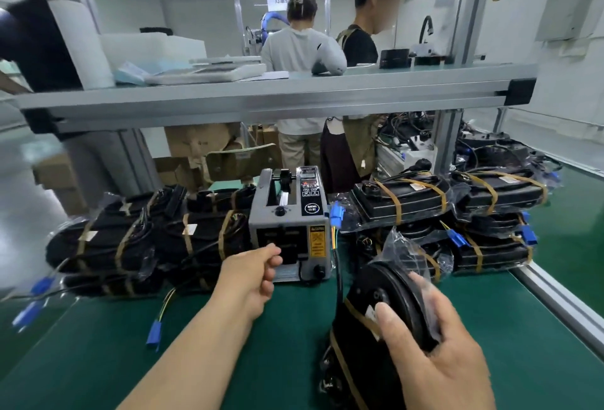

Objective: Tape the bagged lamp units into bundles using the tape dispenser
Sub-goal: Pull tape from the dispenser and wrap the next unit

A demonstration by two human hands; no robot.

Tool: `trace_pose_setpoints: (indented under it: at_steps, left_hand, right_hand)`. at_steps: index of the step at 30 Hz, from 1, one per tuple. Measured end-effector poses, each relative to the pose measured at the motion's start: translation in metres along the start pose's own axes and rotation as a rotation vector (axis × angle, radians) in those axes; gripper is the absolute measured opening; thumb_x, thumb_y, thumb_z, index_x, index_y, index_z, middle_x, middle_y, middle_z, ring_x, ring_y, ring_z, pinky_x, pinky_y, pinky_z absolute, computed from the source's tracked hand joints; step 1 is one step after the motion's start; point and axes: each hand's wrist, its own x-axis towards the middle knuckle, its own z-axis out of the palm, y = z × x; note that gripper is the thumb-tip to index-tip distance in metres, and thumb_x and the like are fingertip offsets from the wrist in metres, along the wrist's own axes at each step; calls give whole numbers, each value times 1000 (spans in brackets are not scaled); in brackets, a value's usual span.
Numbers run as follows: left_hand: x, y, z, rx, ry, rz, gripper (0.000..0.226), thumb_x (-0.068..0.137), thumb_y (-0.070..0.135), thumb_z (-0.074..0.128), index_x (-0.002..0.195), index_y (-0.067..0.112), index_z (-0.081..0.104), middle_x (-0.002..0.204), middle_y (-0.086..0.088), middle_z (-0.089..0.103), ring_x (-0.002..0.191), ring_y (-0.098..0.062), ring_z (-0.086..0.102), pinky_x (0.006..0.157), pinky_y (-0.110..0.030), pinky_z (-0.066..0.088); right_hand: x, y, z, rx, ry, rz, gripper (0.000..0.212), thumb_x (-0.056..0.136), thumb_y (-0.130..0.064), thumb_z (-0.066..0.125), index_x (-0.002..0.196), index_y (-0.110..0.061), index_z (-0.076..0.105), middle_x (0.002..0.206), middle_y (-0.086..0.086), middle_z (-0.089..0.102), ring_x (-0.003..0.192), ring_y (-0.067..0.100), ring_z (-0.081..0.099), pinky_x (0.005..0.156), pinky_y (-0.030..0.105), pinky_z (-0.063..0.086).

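Head view: the right hand (434, 344) grips the bagged lamp unit (376, 282) low at the right, near the body and just above the green table (98, 344). The thumb lies on the flat face and the other fingers (421, 282) wrap around its round edge. The unit seems rigid and rather heavy for one hand. Its thin bag looks slippery and stands up loose at the top, so I would hold the hard body through the plastic, not the loose bag end or the cable (340, 275), which runs up toward the dispenser. Brown tape already goes around the lower part.

The left hand (258, 275) is at the front of the tape dispenser (291, 223), with its fingers curled close together at the outlet. I cannot tell if a strip of tape is between them.

Taped bundles are piled at the left (130, 243) and at the right (457, 213) of the dispenser, just beside it, so there is little room at the sides. A blue connector (154, 333) with its wires lies on the table near the left forearm and may catch. Other people stand behind the shelf rail (261, 96)
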Motion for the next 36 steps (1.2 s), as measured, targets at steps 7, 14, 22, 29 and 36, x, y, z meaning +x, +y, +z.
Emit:
trace_pose_setpoints:
  at_steps: [7,14,22,29,36]
  left_hand:
    - [17,3,14,-98,17,-181,20,95,20,64,78,10,63,48,6,58,33,-1,49,32,-11,31]
    - [19,0,31,-297,98,-208,16,92,17,68,78,11,63,54,4,60,37,-3,52,32,-11,34]
    - [15,-4,33,-392,138,-93,17,88,9,63,73,13,58,54,4,51,36,-4,42,32,-15,31]
    - [-80,13,-9,-9,-414,347,19,75,28,77,63,19,65,63,1,52,53,-9,45,50,-17,43]
    - [-140,14,1,283,-493,507,29,65,48,81,64,21,71,55,11,53,55,0,49,59,-11,43]
  right_hand:
    - [3,-5,-6,5,-33,4,59,66,-29,83,122,-31,66,116,-6,73,112,13,67,106,41,48]
    - [2,4,-2,3,-73,-72,67,45,-54,75,112,-48,68,107,-23,73,100,1,70,95,35,55]
    - [3,12,0,34,-93,-164,70,54,-63,84,119,-51,63,108,-20,74,94,1,72,73,16,56]
    - [8,6,-4,12,-235,-156,60,61,-41,92,109,-60,62,104,-23,74,87,-1,72,72,14,54]
    - [1,-1,3,-16,-187,-293,33,79,-53,54,106,-44,72,98,-23,74,95,-5,68,74,5,45]
